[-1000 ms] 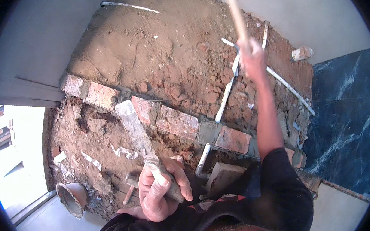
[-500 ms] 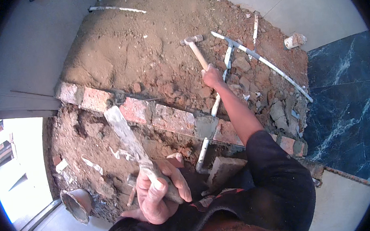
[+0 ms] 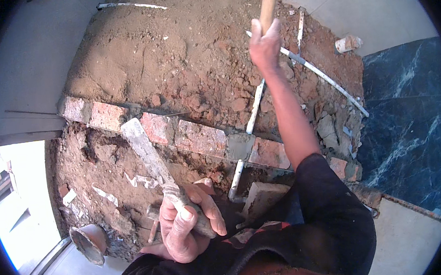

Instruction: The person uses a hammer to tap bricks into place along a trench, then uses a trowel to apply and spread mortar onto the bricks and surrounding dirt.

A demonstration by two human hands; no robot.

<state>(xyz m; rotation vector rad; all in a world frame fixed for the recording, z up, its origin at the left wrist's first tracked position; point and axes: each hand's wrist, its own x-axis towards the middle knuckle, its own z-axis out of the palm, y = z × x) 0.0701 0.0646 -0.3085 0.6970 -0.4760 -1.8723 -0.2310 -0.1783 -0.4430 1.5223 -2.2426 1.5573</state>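
Note:
My left hand (image 3: 186, 232) is closed round the thick handle of a flat-bladed tool (image 3: 147, 150), a long pale blade smeared with what looks like mortar. The blade slants up and to the left, its square tip over the row of bricks (image 3: 200, 138) in the soil. Out at the full reach of my arm, my right hand (image 3: 265, 47) grips the wooden handle of a hammer (image 3: 270, 3). The handle points upward and runs out at the top of the picture, so the hammer's head is hidden.
Loose soil (image 3: 123, 57) and rubble lie beyond the bricks, crossed by a white pipe (image 3: 329, 79). Another pipe (image 3: 237, 174) rises near me beside a grey block (image 3: 265, 198). A bucket (image 3: 92, 243) stands at lower left. Dark marbled tiles (image 3: 409, 129) border the right side.
My right hand has lifted the hammer up and away, its head passing out of the picture. My left hand with the flat-bladed tool is almost unchanged; the view has shifted slightly.

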